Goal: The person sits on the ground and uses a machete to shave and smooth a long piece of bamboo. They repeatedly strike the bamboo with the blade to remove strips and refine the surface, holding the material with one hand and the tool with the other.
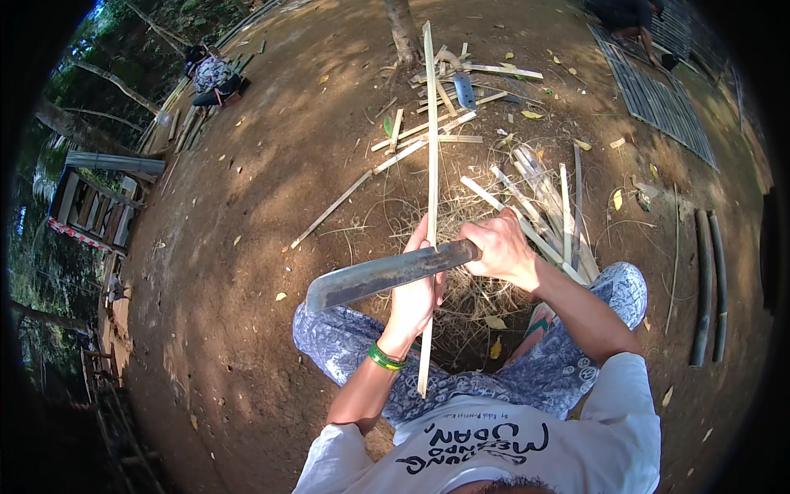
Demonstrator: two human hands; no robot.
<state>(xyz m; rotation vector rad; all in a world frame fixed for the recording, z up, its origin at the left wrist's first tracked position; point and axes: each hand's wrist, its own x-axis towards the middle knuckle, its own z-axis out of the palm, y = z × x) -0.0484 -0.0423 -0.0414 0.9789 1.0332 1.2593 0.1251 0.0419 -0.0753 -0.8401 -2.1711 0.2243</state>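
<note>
Spreading toward the dark rim, the ground [247, 193] is brown dirt dappled with shade. The shed [103, 188] at the left is small, its inside hard to make out. A tree [401, 33] ahead is cut off at the top. At upper right, the rim crops a person [629, 18] bending by a slatted mat [658, 103]; far left, another person [212, 76] sits too distant to read clearly. Two dark round poles [704, 288] lie at the right, near each other. Flat split sticks [543, 198] lie piled and scattered ahead.

One long, pale, straight strip [432, 148] runs away from the lap, gripped by the left hand [411, 305], whose fingers are partly covered by the machete [370, 277]. That broad, worn metal blade crosses over the strip, hiding a short stretch. The right hand [500, 247] wraps the handle, mostly concealing it. Another blade [465, 90] lies near the tree. Curly shavings [469, 303] tangle beyond the lap; a green band [385, 356] circles the left wrist.
</note>
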